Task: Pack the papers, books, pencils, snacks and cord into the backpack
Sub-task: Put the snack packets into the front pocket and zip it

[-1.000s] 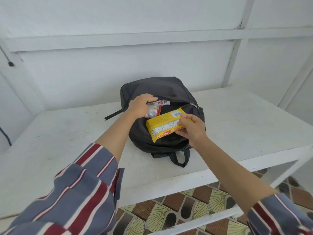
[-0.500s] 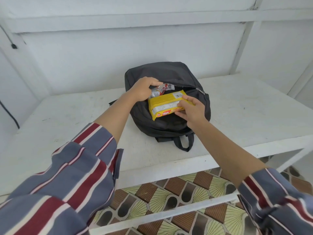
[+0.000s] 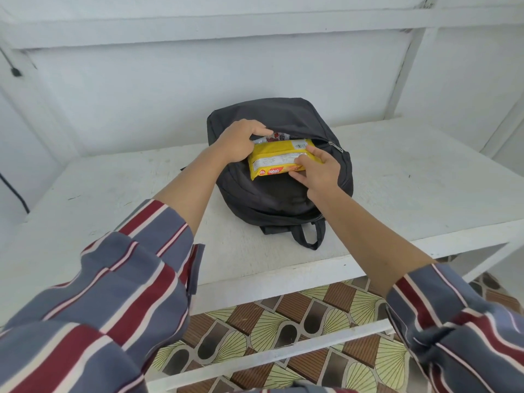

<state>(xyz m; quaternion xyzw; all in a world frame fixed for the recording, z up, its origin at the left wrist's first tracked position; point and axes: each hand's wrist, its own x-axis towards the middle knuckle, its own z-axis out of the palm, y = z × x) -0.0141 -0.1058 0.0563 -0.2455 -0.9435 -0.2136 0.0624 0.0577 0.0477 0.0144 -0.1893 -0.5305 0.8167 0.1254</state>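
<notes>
Backpack is lying flat on the white bench with its main zip open, so that's where everything's going. From my end of the feed, the left hand has its fingers curled over the upper lip of the opening and is holding it wide. I can't tell if they're also catching the red-and-white snack packet sitting just inside beside them. The right hand is pinching the right end of the yellow Nabati wafer pack, fingers on top. The thumb is hidden under the pack.

What changed: 1 second ago that yellow pack was tilted, with a corner hanging out over the front of the bag. Now it's close to level and has slid further toward the mouth, with its top edge right at the lip near the zipper pull. Most of it is still showing though, so I'd say it's only partway in.

My read is that we're mid-snacks, with 2 of them at the opening. No papers, books, pencils or cord anywhere on the bench, so I'm guessing those are already inside, but the bag's interior is too dark to confirm. Next bit probably just needs a push deeper and a let-go. The wrapper looks slippery and could slide back out over the front.
</notes>
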